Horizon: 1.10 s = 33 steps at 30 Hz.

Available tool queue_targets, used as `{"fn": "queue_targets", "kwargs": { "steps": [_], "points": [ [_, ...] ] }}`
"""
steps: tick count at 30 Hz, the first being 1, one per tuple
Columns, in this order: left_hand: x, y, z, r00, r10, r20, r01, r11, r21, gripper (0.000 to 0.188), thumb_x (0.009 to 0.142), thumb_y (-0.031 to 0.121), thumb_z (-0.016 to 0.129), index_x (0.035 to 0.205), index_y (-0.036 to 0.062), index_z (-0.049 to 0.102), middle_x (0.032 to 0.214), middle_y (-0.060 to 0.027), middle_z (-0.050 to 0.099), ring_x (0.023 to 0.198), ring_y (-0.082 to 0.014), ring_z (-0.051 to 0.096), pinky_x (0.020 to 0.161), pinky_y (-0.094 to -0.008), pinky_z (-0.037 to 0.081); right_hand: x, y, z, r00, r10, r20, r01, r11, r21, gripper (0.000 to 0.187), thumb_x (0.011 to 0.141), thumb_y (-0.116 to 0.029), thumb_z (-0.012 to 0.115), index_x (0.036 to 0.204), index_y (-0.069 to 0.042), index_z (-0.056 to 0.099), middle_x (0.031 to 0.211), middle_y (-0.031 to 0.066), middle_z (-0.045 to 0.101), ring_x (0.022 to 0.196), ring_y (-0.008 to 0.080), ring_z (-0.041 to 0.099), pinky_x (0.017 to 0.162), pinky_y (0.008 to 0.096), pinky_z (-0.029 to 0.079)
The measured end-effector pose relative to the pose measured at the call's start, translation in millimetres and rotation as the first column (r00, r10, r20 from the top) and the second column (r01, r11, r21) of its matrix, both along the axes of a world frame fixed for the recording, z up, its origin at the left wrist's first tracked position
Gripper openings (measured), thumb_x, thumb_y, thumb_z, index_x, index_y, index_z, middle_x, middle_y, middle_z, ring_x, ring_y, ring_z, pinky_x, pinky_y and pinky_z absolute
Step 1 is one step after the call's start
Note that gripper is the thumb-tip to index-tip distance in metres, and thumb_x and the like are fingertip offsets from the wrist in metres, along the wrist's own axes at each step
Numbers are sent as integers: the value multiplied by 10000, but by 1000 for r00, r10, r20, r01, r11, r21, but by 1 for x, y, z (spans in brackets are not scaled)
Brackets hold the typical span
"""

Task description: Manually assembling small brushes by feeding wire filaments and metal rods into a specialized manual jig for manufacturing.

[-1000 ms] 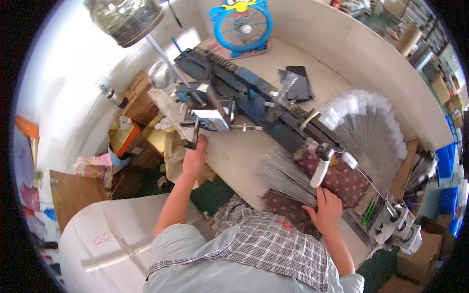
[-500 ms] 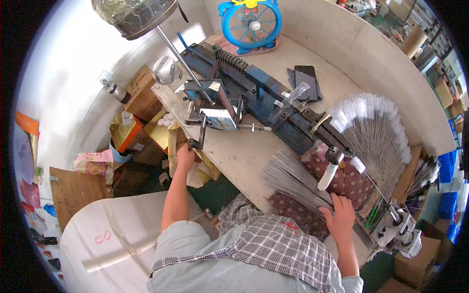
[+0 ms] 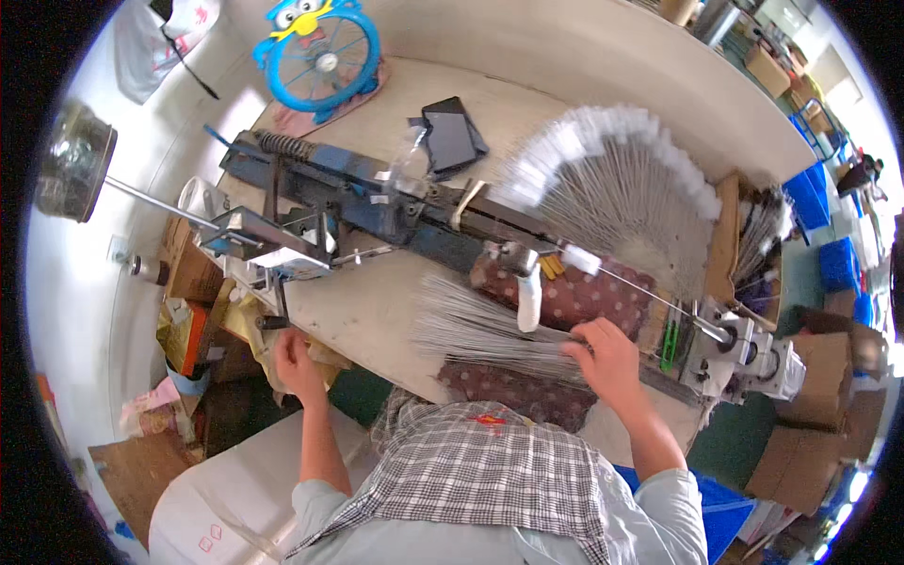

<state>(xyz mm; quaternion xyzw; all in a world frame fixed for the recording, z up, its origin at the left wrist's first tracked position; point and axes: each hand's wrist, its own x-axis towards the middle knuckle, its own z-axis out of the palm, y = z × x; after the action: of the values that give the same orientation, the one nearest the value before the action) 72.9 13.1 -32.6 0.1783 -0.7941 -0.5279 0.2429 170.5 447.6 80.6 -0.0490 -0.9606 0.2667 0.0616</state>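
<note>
My left hand [image 3: 298,367] is just below the black crank handle [image 3: 272,322] at the bench's left edge. Its fingers are curled together, and whatever they may hold is hidden. At the right, my right hand [image 3: 610,360] has thumb and forefinger at the end of a bundle of thin grey metal wires [image 3: 499,331]. These lie across a brown dotted cloth [image 3: 513,394]. A white-tufted brush [image 3: 581,260] sits in line with the long blue-black machine [image 3: 436,247], its wire stem running right to a metal chuck [image 3: 720,332]. A white-gripped lever [image 3: 529,299] stands above the wires.
Finished white-tipped brushes [image 3: 603,155] fan out at the back right, beside a cardboard box [image 3: 725,235]. A dark phone [image 3: 450,137] and a blue round fan [image 3: 325,62] are farther back. A lamp [image 3: 75,160] stands left; cartons [image 3: 815,381] are stacked right.
The view has swung right, shifting the scene leftward. My left hand has come up out of the yellow-lined box toward the crank handle. My right hand stays at the wire bundle's end.
</note>
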Motion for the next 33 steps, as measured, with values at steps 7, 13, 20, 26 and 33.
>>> {"fn": "queue_targets", "kwargs": {
  "steps": [7,13,20,26,33],
  "points": [
    [-32,14,-32,962,78,261,-195,866,461,352,899,310,527,1139,55,555,1025,-35,583,893,-148,530,752,-296,434,10,13,-11,997,-26,-78,21,998,-57,106,753,-168,680,797,-75,656,769,70,591,754,265,593,641,369,480],
    [-34,-2,-37,980,-25,197,-143,599,788,420,927,411,437,1170,80,527,1113,-69,587,1007,-228,554,878,-387,432,6,8,-6,992,3,-125,-7,999,-33,75,763,-140,673,783,-70,655,754,79,592,737,269,594,636,364,474],
    [-56,16,-9,983,-139,120,-58,384,921,545,927,513,360,1213,70,498,1220,-130,546,1095,-295,530,957,-465,420,-1,10,-12,994,7,-105,-5,1000,13,76,758,-136,679,782,-69,654,741,80,593,698,272,595,616,365,474],
    [-55,13,-19,934,134,331,-357,373,856,493,916,476,416,1131,47,528,1111,-107,578,1054,-280,543,965,-448,412,8,11,-2,993,-68,-99,59,994,-90,80,761,-121,674,798,-54,654,749,88,589,724,268,596,629,359,478],
    [-6,18,2,977,57,205,-182,725,664,391,953,291,463,1206,-6,442,1195,-110,507,1120,-230,490,974,-328,374,11,20,7,989,-68,-133,54,993,-101,89,761,-148,681,813,-79,663,780,66,583,731,252,592,615,352,480]
  ]
}}
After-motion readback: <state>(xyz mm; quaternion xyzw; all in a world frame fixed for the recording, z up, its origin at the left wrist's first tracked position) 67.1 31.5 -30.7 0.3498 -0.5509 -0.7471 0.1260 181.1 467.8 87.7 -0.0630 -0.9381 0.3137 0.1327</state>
